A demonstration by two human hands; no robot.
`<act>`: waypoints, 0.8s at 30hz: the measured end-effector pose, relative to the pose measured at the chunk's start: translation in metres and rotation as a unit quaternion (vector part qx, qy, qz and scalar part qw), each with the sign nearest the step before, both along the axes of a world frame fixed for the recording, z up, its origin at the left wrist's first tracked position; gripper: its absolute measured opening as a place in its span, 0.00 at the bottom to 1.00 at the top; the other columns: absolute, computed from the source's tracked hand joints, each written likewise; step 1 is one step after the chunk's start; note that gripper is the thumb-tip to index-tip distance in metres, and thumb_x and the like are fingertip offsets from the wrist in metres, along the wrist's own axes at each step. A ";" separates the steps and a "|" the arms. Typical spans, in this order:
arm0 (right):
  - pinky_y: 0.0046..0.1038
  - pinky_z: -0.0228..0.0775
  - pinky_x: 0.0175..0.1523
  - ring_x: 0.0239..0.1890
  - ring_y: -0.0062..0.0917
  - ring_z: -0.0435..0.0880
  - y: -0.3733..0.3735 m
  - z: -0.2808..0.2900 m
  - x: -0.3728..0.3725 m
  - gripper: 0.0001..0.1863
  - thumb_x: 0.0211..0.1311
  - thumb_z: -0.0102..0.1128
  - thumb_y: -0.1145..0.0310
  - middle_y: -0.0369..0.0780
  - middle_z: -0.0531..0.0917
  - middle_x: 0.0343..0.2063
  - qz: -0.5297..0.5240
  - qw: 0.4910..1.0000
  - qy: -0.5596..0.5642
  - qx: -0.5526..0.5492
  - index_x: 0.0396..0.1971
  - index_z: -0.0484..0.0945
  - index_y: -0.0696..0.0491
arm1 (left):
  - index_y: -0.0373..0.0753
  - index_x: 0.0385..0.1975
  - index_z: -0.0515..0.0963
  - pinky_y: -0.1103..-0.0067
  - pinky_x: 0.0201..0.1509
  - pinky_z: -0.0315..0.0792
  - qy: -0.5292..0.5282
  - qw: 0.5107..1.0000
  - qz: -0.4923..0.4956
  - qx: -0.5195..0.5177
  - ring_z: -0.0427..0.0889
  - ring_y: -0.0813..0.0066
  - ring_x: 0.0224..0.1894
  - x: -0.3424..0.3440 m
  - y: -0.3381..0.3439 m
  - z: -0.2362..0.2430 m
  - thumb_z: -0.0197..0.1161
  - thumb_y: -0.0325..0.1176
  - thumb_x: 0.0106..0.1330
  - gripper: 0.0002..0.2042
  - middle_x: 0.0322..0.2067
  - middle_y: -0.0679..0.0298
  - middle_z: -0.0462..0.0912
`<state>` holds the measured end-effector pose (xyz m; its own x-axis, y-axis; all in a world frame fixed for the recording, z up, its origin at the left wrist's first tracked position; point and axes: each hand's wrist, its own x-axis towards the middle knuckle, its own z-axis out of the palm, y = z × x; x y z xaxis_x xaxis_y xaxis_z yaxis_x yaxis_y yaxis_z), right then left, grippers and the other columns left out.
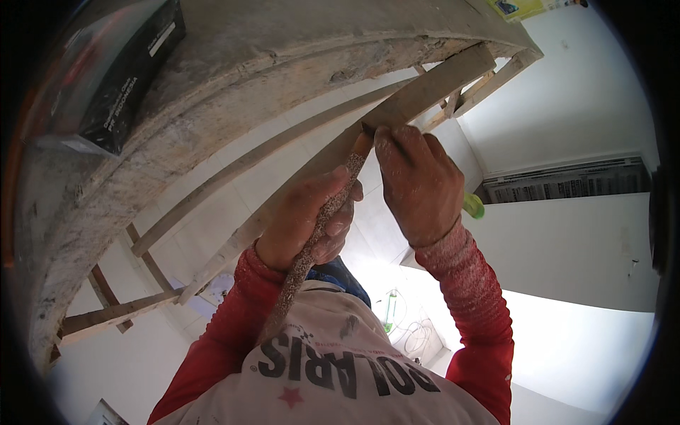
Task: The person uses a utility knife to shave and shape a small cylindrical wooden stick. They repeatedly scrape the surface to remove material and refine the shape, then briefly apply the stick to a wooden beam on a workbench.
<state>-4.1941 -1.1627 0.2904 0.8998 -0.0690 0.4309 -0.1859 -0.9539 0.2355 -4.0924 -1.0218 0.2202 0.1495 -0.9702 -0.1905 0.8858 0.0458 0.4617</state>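
A long, thin rod (297, 268) slants up from my chest, its surface speckled brown and white. Its far end is a bare orange-brown, with a small dark bit (367, 130) at the very tip. My left hand (301, 212) is closed around the rod at its middle, thumb lying along it. Beside the tip, the fingers of my right hand (419, 185) are pinched together against the small dark bit; what they hold is mostly hidden behind the fingers. Pale dust coats both hands and the red sleeves.
A worn tabletop (234, 42) curves across the far side, with wooden frame bars (425, 88) below its edge. On it stands a black box (131, 88) at the left. White floor tiles show beneath. A white panel (567, 248) and a green bottle (391, 309) are at the right.
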 end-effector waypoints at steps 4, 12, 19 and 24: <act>0.30 0.77 0.31 0.31 0.29 0.81 0.011 -0.002 -0.010 0.17 0.48 0.67 0.78 0.37 0.79 0.36 0.027 0.999 -0.015 0.023 0.42 0.82 0.55 | 0.36 0.40 0.72 0.86 0.09 0.57 -0.009 1.000 -0.010 -0.002 0.63 0.86 0.06 0.000 0.002 -0.002 0.47 0.49 0.79 0.19 0.13 0.74 0.68; 0.29 0.78 0.33 0.33 0.29 0.81 0.013 -0.001 -0.007 0.19 0.46 0.67 0.78 0.36 0.79 0.36 -0.001 0.999 0.004 0.034 0.43 0.81 0.55 | 0.36 0.40 0.72 0.87 0.09 0.59 -0.008 1.000 -0.005 0.011 0.64 0.87 0.06 0.000 0.003 -0.006 0.46 0.49 0.79 0.19 0.13 0.73 0.68; 0.30 0.77 0.32 0.31 0.29 0.80 0.006 0.005 0.001 0.16 0.50 0.64 0.77 0.36 0.78 0.34 -0.024 0.999 0.021 0.007 0.43 0.81 0.54 | 0.37 0.40 0.72 0.87 0.08 0.58 -0.011 1.000 -0.008 0.000 0.63 0.87 0.06 -0.003 0.002 -0.002 0.46 0.49 0.79 0.19 0.14 0.73 0.68; 0.29 0.78 0.32 0.31 0.30 0.81 0.010 0.005 -0.005 0.15 0.52 0.65 0.76 0.36 0.78 0.35 -0.020 0.999 0.012 0.022 0.42 0.81 0.54 | 0.37 0.40 0.71 0.87 0.09 0.57 0.008 1.000 -0.018 -0.014 0.63 0.87 0.07 -0.002 0.004 -0.007 0.46 0.49 0.79 0.19 0.14 0.73 0.69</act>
<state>-4.1987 -1.1523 0.2952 0.9063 -0.1230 0.4044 -0.2183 -0.9555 0.1985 -4.0943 -1.0181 0.2134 0.1108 -0.9801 -0.1648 0.8946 0.0261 0.4462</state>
